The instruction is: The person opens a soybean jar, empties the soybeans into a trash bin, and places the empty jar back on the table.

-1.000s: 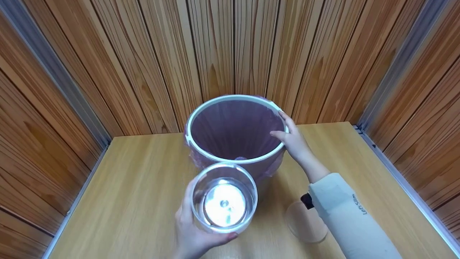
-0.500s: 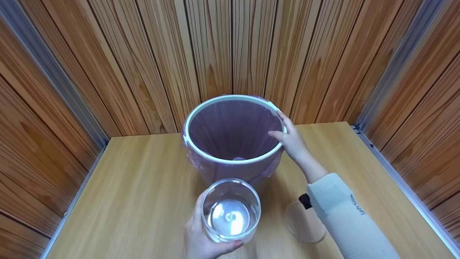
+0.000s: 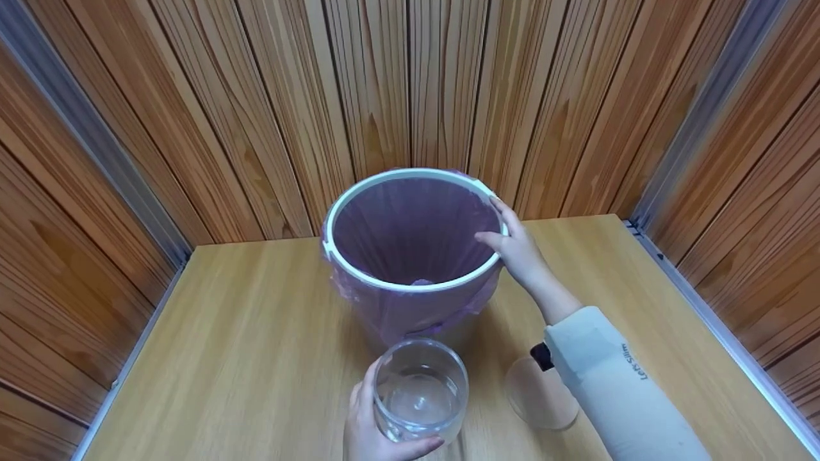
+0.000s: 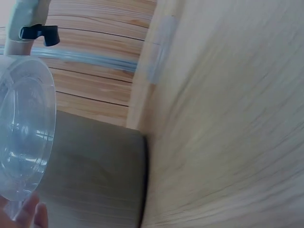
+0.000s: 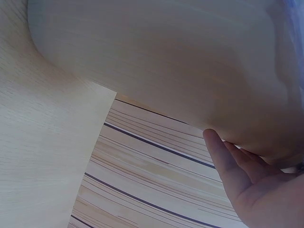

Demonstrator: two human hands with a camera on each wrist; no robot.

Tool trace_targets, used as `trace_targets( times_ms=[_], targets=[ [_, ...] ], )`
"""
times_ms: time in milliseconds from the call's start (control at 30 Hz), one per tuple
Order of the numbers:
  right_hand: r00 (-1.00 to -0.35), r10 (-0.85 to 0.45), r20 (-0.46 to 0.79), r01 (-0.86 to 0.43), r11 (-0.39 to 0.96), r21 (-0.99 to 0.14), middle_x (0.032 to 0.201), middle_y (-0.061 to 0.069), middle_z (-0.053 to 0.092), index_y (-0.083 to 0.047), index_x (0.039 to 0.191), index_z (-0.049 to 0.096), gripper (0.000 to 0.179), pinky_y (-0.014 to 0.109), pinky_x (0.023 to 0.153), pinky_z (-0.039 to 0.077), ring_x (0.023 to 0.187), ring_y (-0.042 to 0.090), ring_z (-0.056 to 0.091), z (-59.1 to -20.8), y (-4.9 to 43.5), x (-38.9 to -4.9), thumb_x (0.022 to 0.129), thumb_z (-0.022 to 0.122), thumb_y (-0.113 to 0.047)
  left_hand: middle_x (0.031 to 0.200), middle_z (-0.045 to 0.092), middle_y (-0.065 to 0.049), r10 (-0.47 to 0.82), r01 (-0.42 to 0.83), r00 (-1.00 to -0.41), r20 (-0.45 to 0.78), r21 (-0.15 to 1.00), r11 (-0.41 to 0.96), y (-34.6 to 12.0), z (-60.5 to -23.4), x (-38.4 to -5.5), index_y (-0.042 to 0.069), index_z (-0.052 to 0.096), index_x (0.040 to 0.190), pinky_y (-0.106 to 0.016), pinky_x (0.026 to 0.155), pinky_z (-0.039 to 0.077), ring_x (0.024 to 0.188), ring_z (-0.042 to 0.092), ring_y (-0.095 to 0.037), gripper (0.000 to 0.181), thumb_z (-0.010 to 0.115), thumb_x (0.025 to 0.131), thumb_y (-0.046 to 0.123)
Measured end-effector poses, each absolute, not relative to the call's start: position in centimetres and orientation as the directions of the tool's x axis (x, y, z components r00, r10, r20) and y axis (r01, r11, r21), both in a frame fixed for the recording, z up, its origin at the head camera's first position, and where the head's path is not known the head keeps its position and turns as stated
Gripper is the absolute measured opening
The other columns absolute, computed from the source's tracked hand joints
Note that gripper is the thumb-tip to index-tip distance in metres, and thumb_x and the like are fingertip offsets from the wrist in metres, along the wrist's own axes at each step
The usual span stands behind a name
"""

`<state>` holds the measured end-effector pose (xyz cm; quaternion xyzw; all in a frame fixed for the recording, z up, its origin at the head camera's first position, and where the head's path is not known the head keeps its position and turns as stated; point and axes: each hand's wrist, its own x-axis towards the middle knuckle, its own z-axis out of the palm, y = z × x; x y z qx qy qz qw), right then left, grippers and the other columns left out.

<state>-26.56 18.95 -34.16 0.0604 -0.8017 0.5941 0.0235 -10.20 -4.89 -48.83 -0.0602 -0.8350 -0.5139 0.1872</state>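
Note:
My left hand (image 3: pixel 375 422) grips a clear round jar (image 3: pixel 451 410) by its side, thumb across the front, mouth facing up. The jar is in front of a trash bin, and in the left wrist view the jar (image 4: pixel 28 128) overlaps the bin's grey wall (image 4: pixel 95 166). My right hand (image 3: pixel 522 253) holds the right side of the trash bin's white rim (image 3: pixel 339 256), thumb inside and fingers outside. In the right wrist view those fingers (image 5: pixel 225 164) lie against the bin's outer wall. A purple bag (image 3: pixel 410 224) lines the bin and folds over its rim.
A clear round lid (image 3: pixel 538 397) lies on the wooden table (image 3: pixel 256 358), right of the jar and partly beneath the right sleeve (image 3: pixel 615 384). Wood-panelled walls (image 3: pixel 371 83) stand behind and at both sides, with metal strips (image 3: pixel 698 102) in the corners.
My left hand has lowered the jar away from the bin's front rim, toward me and slightly right. My right hand stays on the rim.

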Motion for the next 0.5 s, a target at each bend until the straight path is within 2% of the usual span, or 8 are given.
trace_targets(
  times_ms=[167,367,500],
  targets=[
    [-0.992,-0.069,0.102,-0.117,0.273,-0.955,0.154,0.007,0.017,-0.019,0.149,0.016,0.07,0.052,0.109,0.022,0.139,0.03,0.021,-34.1,19.1,-26.2,0.091,0.054,-0.022,0.124,0.051,-0.002,-0.094,0.232,-0.947,0.306,0.858,0.458,-4.4,-49.8,-10.1,0.019,0.037,0.14,-0.059,0.079,0.046,0.108,0.045,-0.02,0.123,0.087,0.034,0.058],
    [-0.993,-0.052,0.101,-0.112,0.285,-0.952,0.154,0.005,0.018,-0.019,0.149,0.018,0.069,0.051,0.109,0.022,0.139,0.029,0.02,-34.1,19.0,-26.4,0.09,0.055,-0.023,0.122,0.05,0.0,-0.089,0.056,-0.989,0.116,0.865,0.498,-4.1,-50.1,-10.0,0.026,0.036,0.14,-0.054,0.088,0.044,0.111,0.049,-0.022,0.126,0.082,0.03,0.067],
    [-0.994,-0.058,0.094,-0.106,0.268,-0.958,0.154,0.005,0.018,-0.019,0.149,0.018,0.069,0.051,0.109,0.024,0.139,0.029,0.022,-34.1,18.9,-26.3,0.091,0.054,-0.023,0.124,0.051,-0.001,-0.073,0.016,-0.995,0.064,0.848,0.529,-4.0,-50.7,-10.0,0.027,0.036,0.138,-0.052,0.089,0.044,0.112,0.05,-0.024,0.124,0.081,0.031,0.068]
  ],
)
